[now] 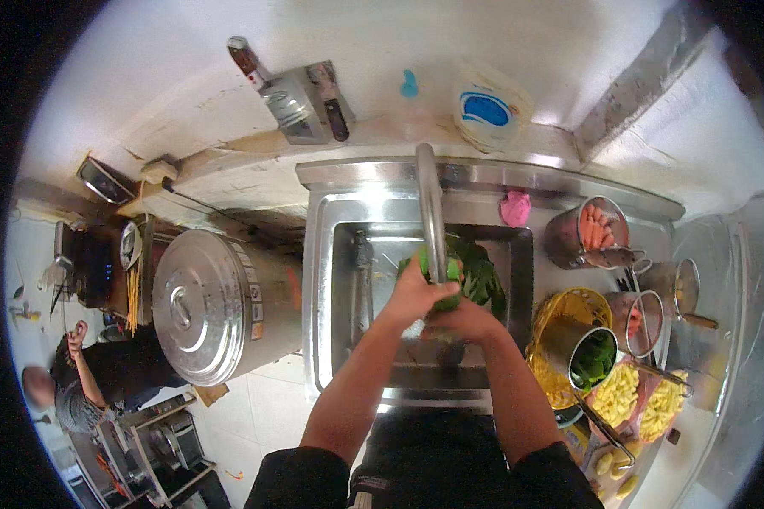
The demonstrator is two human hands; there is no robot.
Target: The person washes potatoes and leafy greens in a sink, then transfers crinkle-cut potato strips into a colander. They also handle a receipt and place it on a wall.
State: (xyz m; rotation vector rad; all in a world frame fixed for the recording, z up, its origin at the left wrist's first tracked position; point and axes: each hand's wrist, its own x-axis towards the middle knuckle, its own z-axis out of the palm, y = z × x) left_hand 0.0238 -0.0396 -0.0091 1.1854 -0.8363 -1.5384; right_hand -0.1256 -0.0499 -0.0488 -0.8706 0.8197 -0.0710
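Observation:
A bunch of leafy greens [447, 300] is gripped by my left hand [417, 289] beneath the faucet spout [431, 216], over the stainless steel sink [317, 305]. My right hand [468, 321], blurred, closes on the bunch from the near side. Its fingers are partly hidden. Beyond it, more dark green leaves [484, 280] spread in the right part of the basin. White, foamy-looking water shows just below my hands.
Right of the sink stand metal strainers, one with carrots [595, 228], one with green leaves [592, 361], beside a yellow basket [541, 337] and bags of cut yellow pieces [614, 396]. Left is a large lidded steel pot [197, 308]; past it, a person [102, 375]. Cleavers [290, 105] hang behind.

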